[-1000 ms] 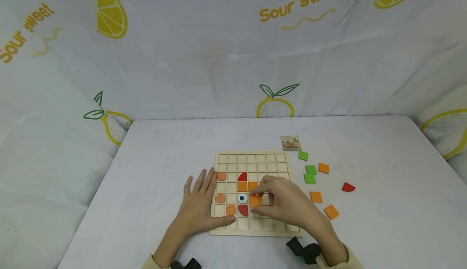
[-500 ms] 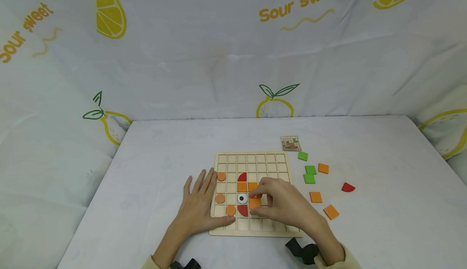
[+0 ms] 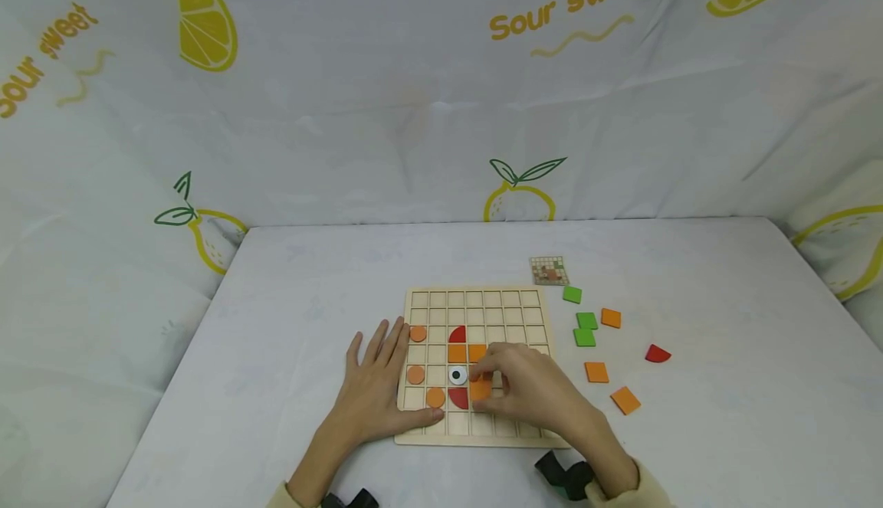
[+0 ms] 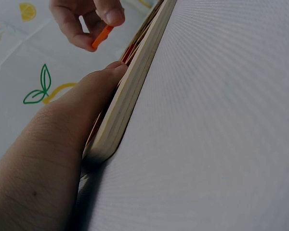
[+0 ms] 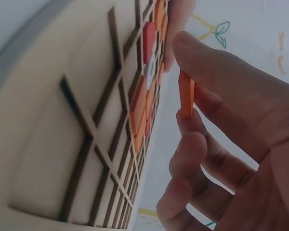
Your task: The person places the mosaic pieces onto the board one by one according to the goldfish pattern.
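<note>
My right hand [image 3: 534, 385] pinches an orange square tile [image 5: 186, 94] between thumb and fingertip. In the right wrist view the tile stands clear of the gridded wooden board [image 3: 483, 441]. Flat along the board's left edge rests my left hand [image 3: 375, 393], fingers straight, thumb [image 4: 98, 86] across the front left corner. Beside the right fingertips, a white disc with a black dot [image 3: 457, 375] sits in a cell. Orange squares [image 3: 457, 353] lie in the row behind it, with red quarter-rounds [image 3: 458, 398] in the same column. Several orange discs [image 3: 435, 398] occupy cells near the left hand.
Right of the board lie green squares [image 3: 585, 338], loose orange squares [image 3: 625, 401] and a red quarter-round [image 3: 658, 353]. A small pattern card [image 3: 549, 270] lies behind the board's back right corner. The white cloth [image 3: 310, 278] covers the table.
The right hand has shifted slightly toward the front of the board with the orange square tile in its pinch. The left hand stays in place.
</note>
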`<state>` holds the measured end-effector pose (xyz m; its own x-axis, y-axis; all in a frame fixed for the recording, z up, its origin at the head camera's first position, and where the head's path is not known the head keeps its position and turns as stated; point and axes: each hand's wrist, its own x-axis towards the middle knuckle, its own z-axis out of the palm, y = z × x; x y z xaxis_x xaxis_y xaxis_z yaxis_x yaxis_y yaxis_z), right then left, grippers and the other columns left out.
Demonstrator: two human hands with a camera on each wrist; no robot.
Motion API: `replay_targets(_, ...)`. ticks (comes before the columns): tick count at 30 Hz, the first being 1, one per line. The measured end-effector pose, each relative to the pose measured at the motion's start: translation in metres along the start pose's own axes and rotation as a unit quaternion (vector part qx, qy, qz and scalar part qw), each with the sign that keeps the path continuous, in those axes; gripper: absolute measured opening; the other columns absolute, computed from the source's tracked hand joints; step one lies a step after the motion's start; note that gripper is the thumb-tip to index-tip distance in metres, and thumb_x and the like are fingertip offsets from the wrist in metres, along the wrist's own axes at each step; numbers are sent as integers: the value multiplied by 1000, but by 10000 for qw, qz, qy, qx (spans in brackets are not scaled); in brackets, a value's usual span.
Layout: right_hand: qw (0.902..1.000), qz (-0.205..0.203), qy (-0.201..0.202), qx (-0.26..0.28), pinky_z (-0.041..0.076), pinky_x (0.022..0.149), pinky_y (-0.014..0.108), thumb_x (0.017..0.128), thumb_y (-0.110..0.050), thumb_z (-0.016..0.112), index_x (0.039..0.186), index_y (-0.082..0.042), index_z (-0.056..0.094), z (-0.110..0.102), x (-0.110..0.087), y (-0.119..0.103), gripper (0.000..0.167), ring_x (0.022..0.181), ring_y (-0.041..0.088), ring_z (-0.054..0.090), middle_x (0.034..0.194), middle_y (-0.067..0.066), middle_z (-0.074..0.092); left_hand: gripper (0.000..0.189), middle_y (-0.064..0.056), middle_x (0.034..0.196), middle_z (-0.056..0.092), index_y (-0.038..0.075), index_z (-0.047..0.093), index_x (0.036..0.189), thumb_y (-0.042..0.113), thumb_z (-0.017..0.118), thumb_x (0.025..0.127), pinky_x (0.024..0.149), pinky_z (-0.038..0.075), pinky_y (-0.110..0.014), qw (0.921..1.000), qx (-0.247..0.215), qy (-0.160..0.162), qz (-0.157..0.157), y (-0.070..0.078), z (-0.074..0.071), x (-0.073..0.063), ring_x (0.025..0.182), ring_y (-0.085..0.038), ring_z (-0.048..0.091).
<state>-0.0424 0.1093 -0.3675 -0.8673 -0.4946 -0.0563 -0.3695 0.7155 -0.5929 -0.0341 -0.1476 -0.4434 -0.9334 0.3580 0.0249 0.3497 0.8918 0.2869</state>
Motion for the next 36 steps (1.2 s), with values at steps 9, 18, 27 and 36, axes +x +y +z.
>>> replay_targets(9, 9998, 61, -96, -138, 40, 62, 21, 70, -21, 93, 94, -19, 82, 8, 0, 3, 26, 74, 6, 49, 85, -11, 69, 132, -6, 174, 13, 8, 14, 165, 92, 55, 72, 122, 5, -67, 10000, -55, 6, 22, 0, -1, 0, 162, -33, 12)
replay_targets(18, 9997, 42, -46, -254, 41, 64, 21, 68, -20, 94, 91, -19, 82, 13, -1, 5, 26, 78, 4, 52, 87, -11, 70, 132, -5, 174, 11, 9, 12, 165, 94, 52, 72, 122, 5, -66, 10000, 8, -27, 11, -1, 1, 0, 162, -33, 12)
replay_targets(27, 9998, 26, -26, -216, 38, 61, 21, 67, -20, 95, 93, -19, 82, 11, -3, 5, 29, 76, 4, 50, 87, -10, 69, 132, -5, 174, 11, 9, 13, 165, 95, 50, 72, 123, 4, -66, 10000, 11, -70, -2, -1, 0, 0, 162, -33, 11)
replay_targets(36, 9998, 58, -35, -190, 38, 60, 21, 67, -19, 95, 92, -18, 83, 14, -1, 4, 28, 74, 5, 49, 86, -10, 67, 132, -5, 174, 12, 9, 14, 165, 95, 50, 72, 122, 5, -67, 10000, -16, -53, -4, 0, 0, 0, 162, -33, 11)
